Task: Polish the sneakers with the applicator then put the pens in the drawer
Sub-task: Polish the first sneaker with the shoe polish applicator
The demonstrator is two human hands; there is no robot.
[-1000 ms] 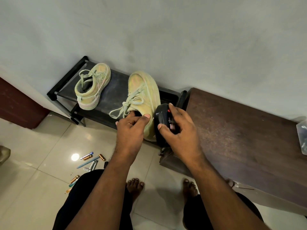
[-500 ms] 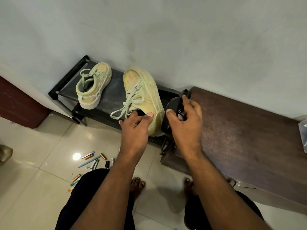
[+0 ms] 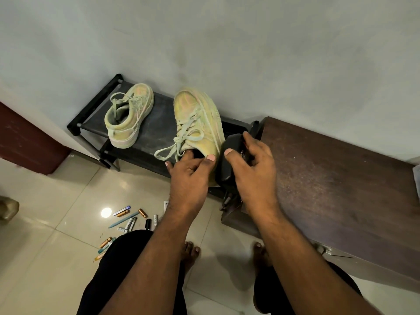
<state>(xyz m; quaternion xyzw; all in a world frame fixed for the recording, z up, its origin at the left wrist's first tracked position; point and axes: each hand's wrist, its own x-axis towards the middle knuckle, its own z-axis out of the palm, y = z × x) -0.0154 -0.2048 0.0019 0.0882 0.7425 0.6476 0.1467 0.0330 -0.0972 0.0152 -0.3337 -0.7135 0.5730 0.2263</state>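
Note:
Two pale yellow-green sneakers stand on a low black shoe rack (image 3: 95, 110) against the wall. The left sneaker (image 3: 129, 114) stands alone, heel toward me. My left hand (image 3: 188, 176) grips the heel collar of the right sneaker (image 3: 197, 119), fingers inside its opening. My right hand (image 3: 252, 169) holds a black polish applicator (image 3: 227, 160) pressed against that sneaker's right side near the heel. Several pens (image 3: 127, 218) lie scattered on the tiled floor in front of my left knee.
A dark brown wooden cabinet (image 3: 329, 189) stands right of the rack, its top at hand height. My bare feet (image 3: 191, 253) rest on the beige tiles. A dark red panel (image 3: 25, 142) is at the far left.
My right hand slid the applicator along the sneaker's side, up toward the toe and then back down toward the heel. The left hand kept its hold on the sneaker.

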